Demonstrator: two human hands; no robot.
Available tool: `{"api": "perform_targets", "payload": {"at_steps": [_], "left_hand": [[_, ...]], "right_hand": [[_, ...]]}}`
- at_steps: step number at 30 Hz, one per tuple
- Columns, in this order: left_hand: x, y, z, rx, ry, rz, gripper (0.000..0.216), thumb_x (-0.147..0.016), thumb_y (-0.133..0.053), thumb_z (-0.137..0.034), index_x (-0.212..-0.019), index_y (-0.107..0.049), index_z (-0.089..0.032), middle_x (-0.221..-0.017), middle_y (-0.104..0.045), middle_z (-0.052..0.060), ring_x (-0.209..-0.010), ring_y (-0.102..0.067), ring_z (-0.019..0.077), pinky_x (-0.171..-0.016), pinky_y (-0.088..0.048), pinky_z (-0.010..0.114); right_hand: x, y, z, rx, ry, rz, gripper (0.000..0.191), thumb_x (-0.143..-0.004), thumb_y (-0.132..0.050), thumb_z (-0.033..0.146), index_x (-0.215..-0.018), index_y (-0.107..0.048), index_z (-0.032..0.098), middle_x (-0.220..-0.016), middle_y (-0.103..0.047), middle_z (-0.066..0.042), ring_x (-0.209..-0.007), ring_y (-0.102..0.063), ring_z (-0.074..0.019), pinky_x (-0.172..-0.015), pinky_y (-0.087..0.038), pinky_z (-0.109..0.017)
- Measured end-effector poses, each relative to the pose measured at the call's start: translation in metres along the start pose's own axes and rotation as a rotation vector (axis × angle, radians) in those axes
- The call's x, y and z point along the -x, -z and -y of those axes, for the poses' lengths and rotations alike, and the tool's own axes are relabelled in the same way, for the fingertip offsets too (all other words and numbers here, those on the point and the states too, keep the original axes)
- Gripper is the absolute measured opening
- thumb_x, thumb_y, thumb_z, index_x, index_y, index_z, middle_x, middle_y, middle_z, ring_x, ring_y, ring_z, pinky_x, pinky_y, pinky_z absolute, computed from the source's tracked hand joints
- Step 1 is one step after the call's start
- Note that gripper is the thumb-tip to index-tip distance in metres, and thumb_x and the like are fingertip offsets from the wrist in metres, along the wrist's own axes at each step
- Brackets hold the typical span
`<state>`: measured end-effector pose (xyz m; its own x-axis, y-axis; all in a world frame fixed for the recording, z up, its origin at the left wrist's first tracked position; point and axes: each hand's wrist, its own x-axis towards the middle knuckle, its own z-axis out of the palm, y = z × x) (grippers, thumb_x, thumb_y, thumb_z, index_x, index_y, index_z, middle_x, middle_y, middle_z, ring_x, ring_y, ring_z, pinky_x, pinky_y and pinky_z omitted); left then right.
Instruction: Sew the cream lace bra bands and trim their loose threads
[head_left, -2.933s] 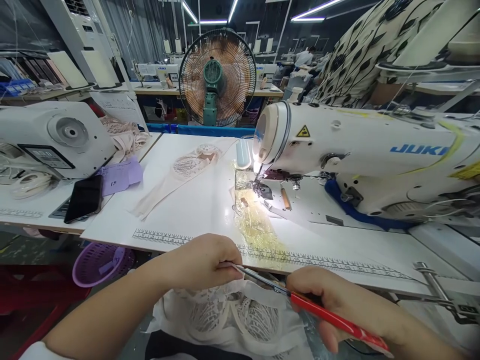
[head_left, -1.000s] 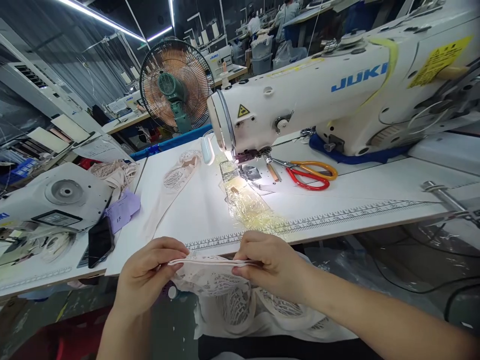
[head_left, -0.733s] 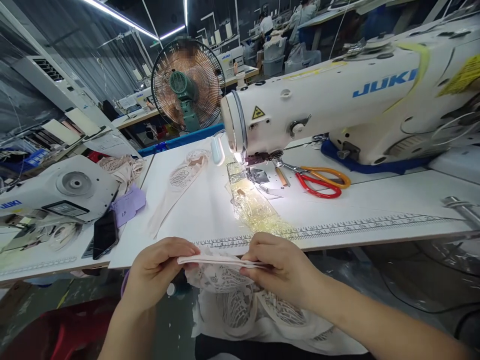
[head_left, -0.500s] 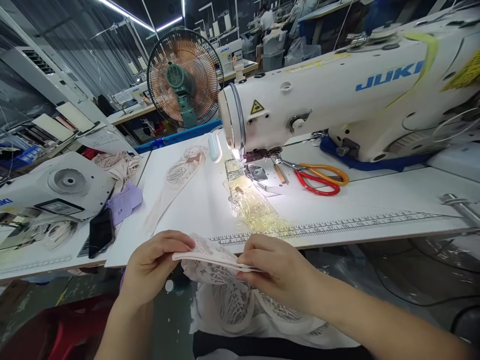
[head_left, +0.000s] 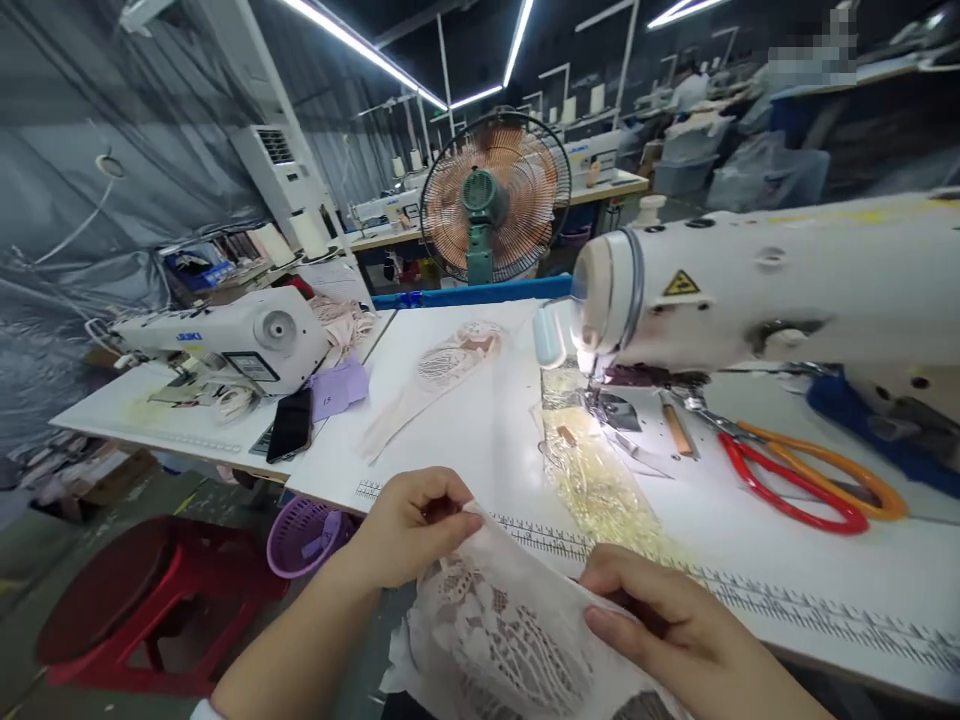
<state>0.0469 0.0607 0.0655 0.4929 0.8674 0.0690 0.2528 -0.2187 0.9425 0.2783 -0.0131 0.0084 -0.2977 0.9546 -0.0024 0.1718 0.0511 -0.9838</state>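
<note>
Between my two hands a pale lace bra piece (head_left: 517, 630) is stretched, its lace pattern facing me and its lower part hanging over my lap. My left hand (head_left: 420, 525) pinches its upper left corner between thumb and fingers. With thumb and fingers, my right hand (head_left: 660, 610) grips the upper edge farther right. Both hands are just in front of the table's near edge. Beyond them stands a white sewing machine (head_left: 720, 290), its lit needle area (head_left: 596, 395) above the white table. Another pale lace piece (head_left: 450, 370) lies flat on the table to the left.
Scissors with red and orange handles (head_left: 810, 480) lie right of the needle. A printed ruler (head_left: 817, 605) runs along the front edge. At left are a phone (head_left: 290, 425), a second sewing machine (head_left: 225, 340), a purple basket (head_left: 296, 535) and a red stool (head_left: 165, 600). A fan (head_left: 495, 200) stands behind.
My view has swung left, showing the stool and basket more fully. The lace piece, earlier folded edge-on between my hands, is now spread with its lace face showing. Both hands keep their grip.
</note>
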Motion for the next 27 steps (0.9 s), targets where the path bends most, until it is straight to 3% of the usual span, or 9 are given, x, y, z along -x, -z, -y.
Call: {"api": "perform_targets", "payload": {"at_steps": [4,11,17,24,27], "left_hand": [[0.0,-0.011,0.001,0.145,0.049,0.026,0.02,-0.075,-0.063,-0.032,-0.074,-0.052,-0.016,-0.062,-0.045,-0.003,-0.054,-0.038,0.008,-0.05,-0.031,0.022],[0.002,-0.017,0.002,0.221,0.065,0.04,0.021,-0.075,-0.063,-0.032,-0.073,-0.05,-0.016,-0.059,-0.043,-0.004,-0.052,-0.036,0.0077,-0.049,-0.031,0.022],[0.008,-0.028,0.001,0.041,-0.151,-0.123,0.003,-0.076,-0.055,-0.02,-0.075,-0.054,-0.017,-0.07,-0.056,0.003,-0.06,-0.048,0.0121,-0.055,-0.04,0.025],[0.017,-0.036,0.001,-0.279,-0.509,-0.176,0.008,-0.083,-0.048,-0.013,-0.087,-0.053,-0.017,-0.073,-0.061,0.004,-0.064,-0.057,0.0142,-0.059,-0.046,0.024],[0.02,-0.036,0.001,-0.328,-0.577,-0.181,0.015,-0.083,-0.046,-0.009,-0.095,-0.05,-0.018,-0.076,-0.062,0.004,-0.066,-0.056,0.0137,-0.061,-0.046,0.023]], "right_hand": [[0.002,-0.003,0.001,-0.283,-0.188,-0.028,0.032,-0.073,-0.065,0.052,-0.068,-0.06,0.021,-0.066,-0.049,0.001,-0.061,-0.046,-0.0146,-0.055,-0.038,-0.025],[0.005,-0.005,0.007,-0.239,-0.154,-0.104,0.032,-0.071,-0.067,0.05,-0.063,-0.059,0.02,-0.066,-0.049,0.001,-0.061,-0.046,-0.0154,-0.056,-0.038,-0.026],[0.004,-0.007,-0.001,-0.12,-0.049,-0.1,0.031,-0.077,-0.062,0.048,-0.065,-0.06,0.02,-0.065,-0.048,0.001,-0.061,-0.047,-0.0152,-0.056,-0.039,-0.025],[0.005,-0.007,-0.011,0.097,0.041,-0.177,0.02,-0.082,-0.059,0.04,-0.071,-0.062,0.023,-0.071,-0.053,-0.001,-0.069,-0.052,-0.0185,-0.061,-0.043,-0.028],[0.006,-0.007,-0.013,0.134,0.059,-0.218,0.017,-0.083,-0.06,0.038,-0.074,-0.064,0.024,-0.073,-0.056,-0.001,-0.071,-0.056,-0.0194,-0.063,-0.045,-0.029]]}}
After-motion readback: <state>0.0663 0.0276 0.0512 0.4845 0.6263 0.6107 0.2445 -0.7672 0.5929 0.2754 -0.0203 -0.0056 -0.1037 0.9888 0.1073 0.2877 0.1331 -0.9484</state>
